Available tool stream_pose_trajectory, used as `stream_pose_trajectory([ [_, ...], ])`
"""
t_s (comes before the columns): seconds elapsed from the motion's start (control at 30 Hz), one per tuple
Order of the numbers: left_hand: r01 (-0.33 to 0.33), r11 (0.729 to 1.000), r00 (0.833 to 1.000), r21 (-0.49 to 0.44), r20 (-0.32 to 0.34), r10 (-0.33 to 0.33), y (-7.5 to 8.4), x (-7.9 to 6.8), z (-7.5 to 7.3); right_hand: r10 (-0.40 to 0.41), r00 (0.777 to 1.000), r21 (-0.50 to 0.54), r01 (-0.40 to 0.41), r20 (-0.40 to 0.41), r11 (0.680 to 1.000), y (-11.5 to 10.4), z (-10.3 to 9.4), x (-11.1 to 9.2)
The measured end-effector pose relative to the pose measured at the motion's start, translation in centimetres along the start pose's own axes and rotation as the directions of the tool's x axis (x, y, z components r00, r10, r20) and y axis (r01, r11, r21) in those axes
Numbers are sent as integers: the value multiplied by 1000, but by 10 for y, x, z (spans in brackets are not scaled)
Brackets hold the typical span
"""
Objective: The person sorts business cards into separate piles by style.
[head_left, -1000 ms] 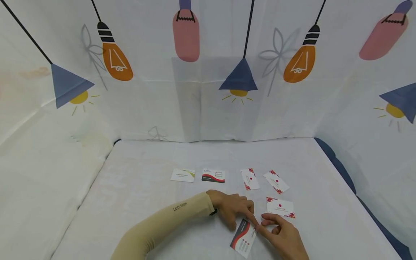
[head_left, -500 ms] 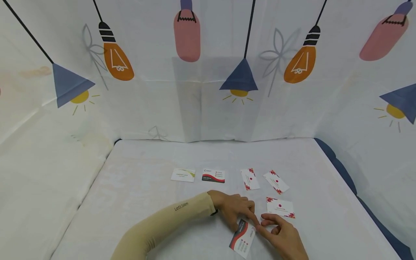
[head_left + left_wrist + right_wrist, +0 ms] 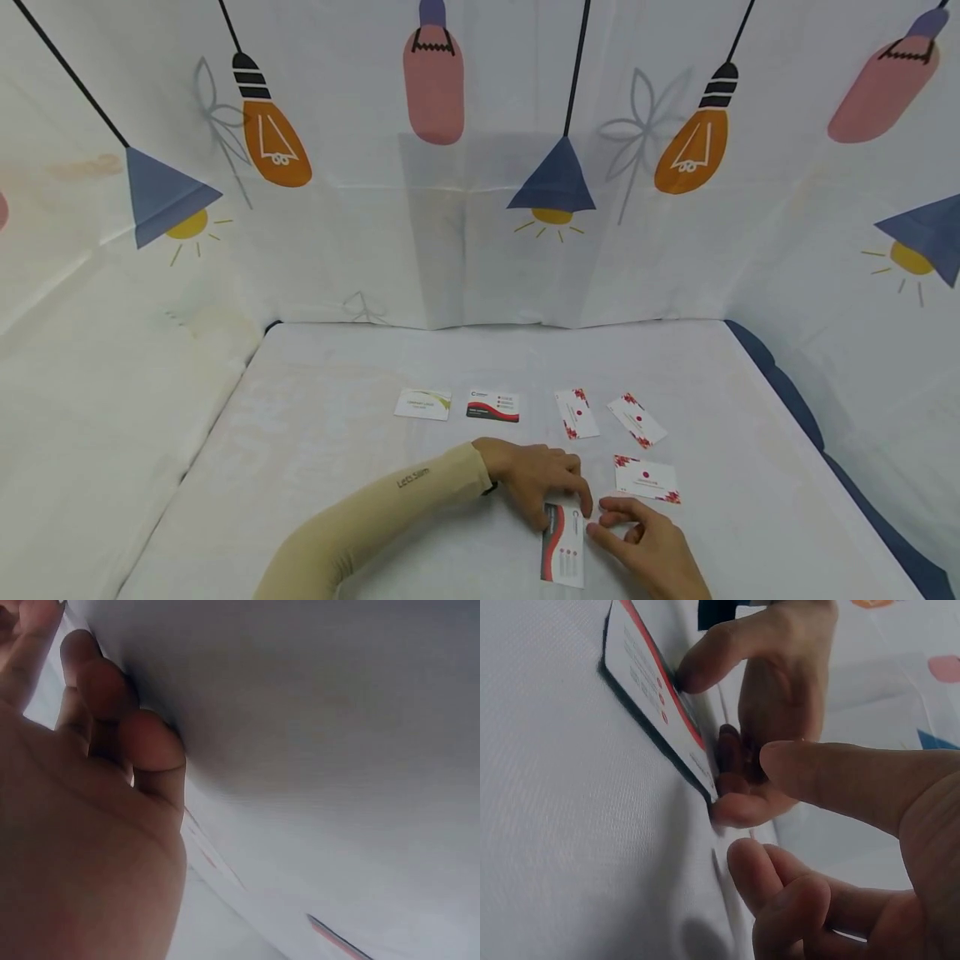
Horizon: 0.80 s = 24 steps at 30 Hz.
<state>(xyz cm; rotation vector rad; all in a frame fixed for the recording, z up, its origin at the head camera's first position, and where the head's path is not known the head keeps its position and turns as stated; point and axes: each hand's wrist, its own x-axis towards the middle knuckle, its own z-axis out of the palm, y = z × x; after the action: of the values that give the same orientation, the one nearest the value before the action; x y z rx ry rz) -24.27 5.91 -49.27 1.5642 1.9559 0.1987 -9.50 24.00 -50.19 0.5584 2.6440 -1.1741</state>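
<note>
A white business card [image 3: 568,550] with a dark and red wavy band lies on the white cloth near the front, its long side pointing toward me. My left hand [image 3: 543,479] reaches over its far end, thumb at the left edge and index finger at the far right corner, gripping it between them. In the right wrist view the same card [image 3: 641,671] shows beside the left thumb. Just right of the card, my right hand [image 3: 648,537] hovers with thumb and fingers apart and loosely bent, holding nothing. The left wrist view hides the held card behind the left hand [image 3: 82,825].
Farther back lie a green-and-white card [image 3: 422,405] and another red-and-black wavy card [image 3: 492,407]. Three cards with red flowers stand to the right: one upright [image 3: 577,413], one slanted [image 3: 637,420], one level [image 3: 647,479] just beyond my right hand.
The card under my left hand has turned from a slant to nearly straight. My left index finger has bent inward, and the right thumb has come away from the card's corner.
</note>
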Motion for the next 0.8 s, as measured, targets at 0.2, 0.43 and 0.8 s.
stream_pose_trajectory([
  [0.2, 4, 999, 998, -53, -69, -8, -6, -6, 4, 10, 1000, -13, -10, 20, 1000, -1, 2, 0],
  [0.43, -43, 995, 985, -90, -172, 27, -13, -13, 9, -7, 999, -19, 7, 36, 1000, -2, 3, 0],
  [0.8, -36, 989, 968, -141, -252, -1, -15, -21, 16, -5, 998, -17, 6, 64, 1000, -3, 6, -1],
])
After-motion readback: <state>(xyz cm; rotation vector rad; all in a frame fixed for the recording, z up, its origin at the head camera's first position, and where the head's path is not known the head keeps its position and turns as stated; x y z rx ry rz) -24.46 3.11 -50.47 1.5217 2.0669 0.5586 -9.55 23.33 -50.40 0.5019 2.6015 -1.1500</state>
